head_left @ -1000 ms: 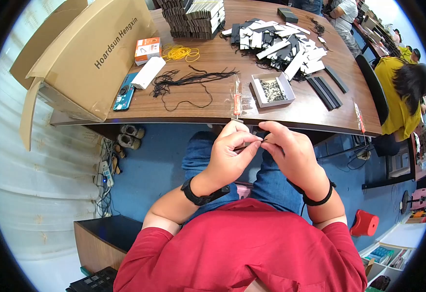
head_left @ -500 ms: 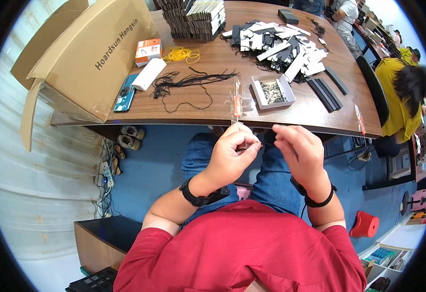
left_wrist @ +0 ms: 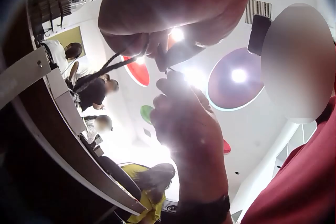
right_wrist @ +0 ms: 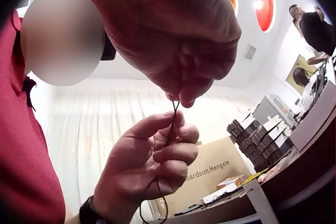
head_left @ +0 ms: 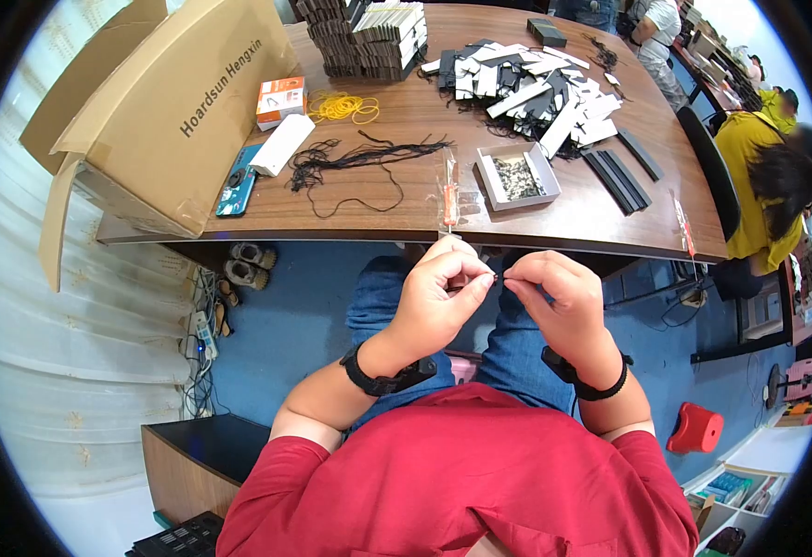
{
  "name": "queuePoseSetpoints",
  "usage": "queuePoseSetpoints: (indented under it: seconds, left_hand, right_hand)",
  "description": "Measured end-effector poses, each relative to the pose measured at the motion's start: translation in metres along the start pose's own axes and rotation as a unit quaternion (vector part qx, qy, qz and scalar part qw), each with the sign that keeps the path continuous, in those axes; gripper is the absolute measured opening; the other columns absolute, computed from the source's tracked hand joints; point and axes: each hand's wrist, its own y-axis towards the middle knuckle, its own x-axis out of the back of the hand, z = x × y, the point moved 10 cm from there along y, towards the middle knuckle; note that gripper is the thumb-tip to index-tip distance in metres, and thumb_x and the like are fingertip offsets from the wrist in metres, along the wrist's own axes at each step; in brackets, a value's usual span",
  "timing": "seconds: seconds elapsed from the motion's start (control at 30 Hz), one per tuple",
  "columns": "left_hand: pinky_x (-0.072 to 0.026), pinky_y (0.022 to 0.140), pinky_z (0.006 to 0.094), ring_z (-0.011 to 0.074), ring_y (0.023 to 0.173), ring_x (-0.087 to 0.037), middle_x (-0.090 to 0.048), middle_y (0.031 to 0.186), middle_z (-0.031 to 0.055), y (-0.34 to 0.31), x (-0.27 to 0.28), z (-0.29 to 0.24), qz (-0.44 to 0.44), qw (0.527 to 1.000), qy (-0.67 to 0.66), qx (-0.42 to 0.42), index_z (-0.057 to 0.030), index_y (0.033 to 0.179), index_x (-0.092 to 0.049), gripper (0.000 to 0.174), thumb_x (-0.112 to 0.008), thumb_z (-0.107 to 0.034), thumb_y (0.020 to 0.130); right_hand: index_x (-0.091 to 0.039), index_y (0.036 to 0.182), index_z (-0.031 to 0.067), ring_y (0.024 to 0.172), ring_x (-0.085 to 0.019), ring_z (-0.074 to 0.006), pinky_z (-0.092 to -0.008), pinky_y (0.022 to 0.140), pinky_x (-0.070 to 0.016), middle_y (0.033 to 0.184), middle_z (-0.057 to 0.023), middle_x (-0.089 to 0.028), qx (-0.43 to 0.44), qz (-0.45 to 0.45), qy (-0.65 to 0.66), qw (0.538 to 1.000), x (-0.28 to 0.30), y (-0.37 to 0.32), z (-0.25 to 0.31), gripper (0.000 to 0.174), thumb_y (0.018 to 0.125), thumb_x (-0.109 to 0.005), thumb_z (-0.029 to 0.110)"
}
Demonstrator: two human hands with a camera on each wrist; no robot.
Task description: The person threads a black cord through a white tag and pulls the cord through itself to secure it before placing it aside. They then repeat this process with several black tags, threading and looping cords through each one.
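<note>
My left hand (head_left: pixel 438 292) is in front of the table edge, its thumb and index finger pinching a thin black cord (right_wrist: pixel 170 129). In the right wrist view the cord passes through the curled fingers of that hand and hangs in a loop below it. My right hand (head_left: pixel 564 295) faces it, a small gap away in the head view. Its thumb and fingertip pinch the upper end of the cord, where two strands form a small V between the hands. An orange-handled tool (head_left: pixel 450 200) in clear plastic lies at the table edge just beyond my left hand.
On the table (head_left: pixel 350 218) lie a bundle of black cords (head_left: pixel 369 150), an open box of small pieces (head_left: pixel 554 190), black bars (head_left: pixel 617 181) and a pile of black and white tags (head_left: pixel 536 88). A big cardboard box (head_left: pixel 174 121) stands left. Someone in yellow (head_left: pixel 749 176) sits right.
A second ago the fingertips of both hands met. Half a second ago my right hand had moved off to the right; now it is back near the left, pinching. The left hand stays put.
</note>
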Motion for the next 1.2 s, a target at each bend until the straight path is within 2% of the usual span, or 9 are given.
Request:
queuePoseSetpoints:
  seconds: [0.13,0.17,0.23,0.4,0.53,0.77,0.87,0.97,1.2]
  left_hand:
    - [-0.0459,0.068,0.0233,0.0115,0.076,-0.057,-0.054,0.09,0.0055,0.003,0.008,0.024,-0.024,0.982,-0.166,0.082,0.0007,0.085,-0.062,0.005,-0.06,-0.004,0.088]
    - [-0.0508,0.075,0.028,0.0175,0.083,-0.063,-0.056,0.091,0.0075,0.006,0.014,0.028,-0.033,0.974,-0.214,0.071,0.0015,0.086,-0.061,0.005,-0.059,-0.002,0.089]
    - [-0.0503,0.079,0.0298,0.0194,0.088,-0.063,-0.056,0.092,0.0077,0.009,0.021,0.028,-0.053,0.982,-0.177,0.049,0.0021,0.087,-0.061,0.005,-0.059,-0.002,0.088]
    - [-0.0458,0.09,0.0328,0.0228,0.11,-0.057,-0.054,0.102,0.008,0.008,0.014,0.011,-0.051,0.997,-0.023,-0.06,0.0008,0.086,-0.062,0.005,-0.059,-0.002,0.088]
    - [-0.0451,0.09,0.0312,0.0156,0.101,-0.054,-0.053,0.108,0.0088,0.004,0.007,0.018,-0.024,0.996,-0.076,0.044,0.0011,0.087,-0.063,0.005,-0.059,-0.002,0.089]
    - [-0.0512,0.072,0.0269,0.0135,0.078,-0.058,-0.051,0.11,0.0079,0.001,-0.004,0.026,-0.016,0.971,-0.224,0.077,0.0024,0.091,-0.06,0.007,-0.056,-0.004,0.091]
    - [-0.0498,0.064,0.0244,0.0116,0.069,-0.056,-0.05,0.107,0.0064,0.001,-0.002,0.027,-0.01,0.985,-0.155,0.077,0.002,0.091,-0.058,0.007,-0.056,-0.004,0.091]
    - [-0.0449,0.059,0.0199,0.0087,0.068,-0.052,-0.048,0.103,0.0048,0.001,0.002,0.029,-0.011,0.992,-0.114,0.06,0.0014,0.09,-0.058,0.006,-0.056,-0.004,0.091]
    - [-0.0398,0.074,0.0219,0.0099,0.084,-0.046,-0.046,0.099,0.0044,0.001,0.001,0.027,-0.014,0.995,-0.09,0.035,0.001,0.089,-0.056,0.004,-0.057,-0.003,0.089]
  right_hand:
    - [-0.061,0.081,0.0037,0.064,-0.062,-0.0252,-0.0325,0.056,-0.0496,0.073,-0.0095,-0.061,0.066,0.05,-0.015,0.996,-0.005,-0.001,0.015,0.015,0.07,-0.071,0.001]
    - [-0.061,0.08,0.0046,0.063,-0.062,-0.0253,-0.0329,0.056,-0.0498,0.073,-0.0088,-0.061,0.085,0.095,-0.014,0.992,-0.012,-0.003,0.02,0.014,0.069,-0.071,0.002]
    - [-0.06,0.078,0.006,0.06,-0.061,-0.0243,-0.0332,0.055,-0.0497,0.071,-0.0069,-0.06,0.117,0.138,-0.034,0.983,-0.023,-0.008,0.032,0.013,0.069,-0.07,0.005]
    - [-0.061,0.078,0.007,0.062,-0.061,-0.024,-0.0336,0.054,-0.0492,0.07,-0.0056,-0.059,0.091,0.075,-0.101,0.988,-0.016,0.008,0.024,0.013,0.07,-0.071,0.007]
    - [-0.062,0.08,0.0072,0.064,-0.062,-0.0239,-0.0336,0.056,-0.0494,0.072,-0.0054,-0.061,0.073,0.026,-0.13,0.988,-0.013,0.012,0.016,0.012,0.073,-0.072,0.009]
    - [-0.062,0.08,0.0074,0.065,-0.063,-0.0236,-0.0335,0.057,-0.0496,0.073,-0.0056,-0.061,0.062,0.018,-0.148,0.987,-0.012,0.014,0.012,0.012,0.073,-0.071,0.009]
    - [-0.062,0.08,0.0077,0.066,-0.063,-0.0235,-0.0334,0.058,-0.0497,0.073,-0.0055,-0.062,0.062,0.019,-0.155,0.986,-0.013,0.013,0.01,0.012,0.073,-0.072,0.009]
    - [-0.062,0.08,0.008,0.066,-0.063,-0.0234,-0.0332,0.058,-0.0499,0.073,-0.0054,-0.061,0.062,0.018,-0.15,0.987,-0.013,0.013,0.01,0.012,0.072,-0.072,0.009]
    - [-0.062,0.081,0.0078,0.066,-0.063,-0.0238,-0.0331,0.059,-0.05,0.074,-0.0053,-0.062,0.064,0.015,-0.147,0.987,-0.013,0.011,0.008,0.015,0.071,-0.073,0.01]
